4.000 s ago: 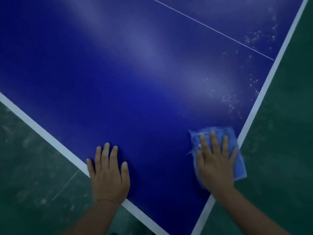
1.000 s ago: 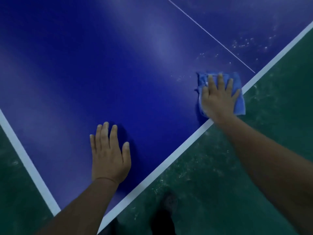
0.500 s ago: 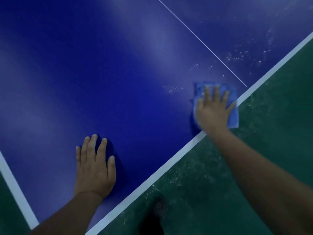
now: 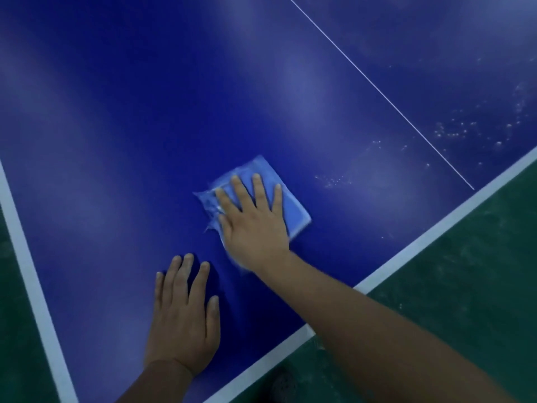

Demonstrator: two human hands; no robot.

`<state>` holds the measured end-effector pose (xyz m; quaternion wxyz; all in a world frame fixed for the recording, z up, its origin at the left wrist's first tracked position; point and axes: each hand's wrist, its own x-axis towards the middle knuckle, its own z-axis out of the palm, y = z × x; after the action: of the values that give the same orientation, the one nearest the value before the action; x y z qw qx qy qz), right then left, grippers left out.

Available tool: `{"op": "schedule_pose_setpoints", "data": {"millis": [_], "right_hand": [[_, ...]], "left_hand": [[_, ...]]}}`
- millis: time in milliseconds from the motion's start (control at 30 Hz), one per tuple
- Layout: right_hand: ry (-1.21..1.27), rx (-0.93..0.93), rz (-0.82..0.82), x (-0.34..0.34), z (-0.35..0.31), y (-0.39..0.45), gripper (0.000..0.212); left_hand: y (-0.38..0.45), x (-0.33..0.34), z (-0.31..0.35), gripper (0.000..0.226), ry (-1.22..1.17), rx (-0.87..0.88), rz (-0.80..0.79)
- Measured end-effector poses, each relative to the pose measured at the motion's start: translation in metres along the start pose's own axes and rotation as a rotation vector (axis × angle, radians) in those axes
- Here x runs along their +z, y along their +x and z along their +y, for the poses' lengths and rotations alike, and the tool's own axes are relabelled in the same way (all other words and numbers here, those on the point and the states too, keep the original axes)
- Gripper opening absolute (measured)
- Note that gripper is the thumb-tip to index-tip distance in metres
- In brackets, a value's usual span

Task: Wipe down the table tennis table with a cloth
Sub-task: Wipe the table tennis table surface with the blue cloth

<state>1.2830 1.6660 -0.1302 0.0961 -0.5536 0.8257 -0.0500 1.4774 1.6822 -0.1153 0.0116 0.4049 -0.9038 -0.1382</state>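
A smooth, glossy blue desk [image 4: 145,141] with white edge bands and a thin white centre line fills the view above a green floor [image 4: 465,286]. A folded square of soft light-blue cloth [image 4: 293,210] lies flat on the desk, near the right edge band. The right hand [image 4: 255,225] presses on it, fingers [image 4: 258,187] straight and spread, covering its near-left part. The left hand [image 4: 183,321] rests flat on the bare desk just beside, fingers straight, slightly apart. Pale specks [image 4: 453,132] dot the surface near the centre line.
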Motion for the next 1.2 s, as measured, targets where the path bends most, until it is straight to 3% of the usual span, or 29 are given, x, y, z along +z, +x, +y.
{"op": "schedule_pose_setpoints", "data": {"millis": [67,100,233,300,333,400,500,567,633,767,833,933,1033,1100,1133,1200], "right_hand": [[-0.06,-0.049,-0.016,-0.009,0.032,0.027,0.06],[-0.088,0.024,0.002,-0.016,0.064,0.037,0.058],[0.001,0.684,0.09,-0.057,0.233,0.03,0.056],[0.09,0.894,0.083,-0.069,0.258,0.013,0.062],[0.096,0.909,0.099,-0.064,0.246,0.008,0.062],[0.053,0.751,0.159,-0.045,0.183,-0.001,0.058],[-0.027,0.199,0.11,-0.011,0.077,-0.047,0.055],[-0.063,-0.035,0.052,-0.003,0.074,-0.082,0.053],[-0.109,0.038,0.062,-0.016,0.127,-0.092,0.054],[-0.024,0.642,0.011,-0.053,0.24,-0.089,0.059],[0.022,0.767,0.044,-0.055,0.24,-0.082,0.06],[-0.028,0.618,0.054,-0.033,0.173,-0.075,0.063],[-0.084,0.175,0.006,-0.011,0.1,-0.096,0.059],[-0.107,-0.029,-0.001,-0.007,0.099,-0.109,0.055],[-0.123,-0.064,-0.003,-0.01,0.113,-0.109,0.054],[-0.141,0.039,0.015,-0.023,0.155,-0.1,0.056]], "left_hand": [[0.0,0.0,-0.001,0.059,0.01,0.007,0.004],[0.0,0.0,-0.002,0.059,0.016,0.01,-0.001],[-0.001,0.001,-0.004,0.06,0.022,0.011,-0.021],[0.0,0.001,-0.003,0.06,0.015,0.015,-0.029],[0.0,0.001,-0.003,0.061,0.011,0.015,-0.032],[0.0,0.0,-0.003,0.062,0.017,0.009,-0.034],[0.001,-0.001,-0.002,0.065,0.01,-0.023,-0.048],[0.0,-0.001,-0.002,0.066,-0.005,-0.028,-0.047],[0.0,0.0,-0.002,0.065,-0.021,-0.014,-0.025],[-0.002,0.001,-0.001,0.064,-0.019,-0.003,-0.001],[-0.002,0.002,-0.002,0.064,-0.029,-0.002,0.002],[-0.001,0.002,-0.001,0.065,-0.02,-0.007,0.001],[-0.002,0.002,0.0,0.065,-0.017,-0.009,-0.002],[-0.003,0.002,0.0,0.065,-0.012,-0.006,-0.002],[-0.003,0.002,0.0,0.065,-0.008,-0.006,-0.006],[-0.002,0.003,-0.001,0.065,0.001,-0.002,-0.013]]}}
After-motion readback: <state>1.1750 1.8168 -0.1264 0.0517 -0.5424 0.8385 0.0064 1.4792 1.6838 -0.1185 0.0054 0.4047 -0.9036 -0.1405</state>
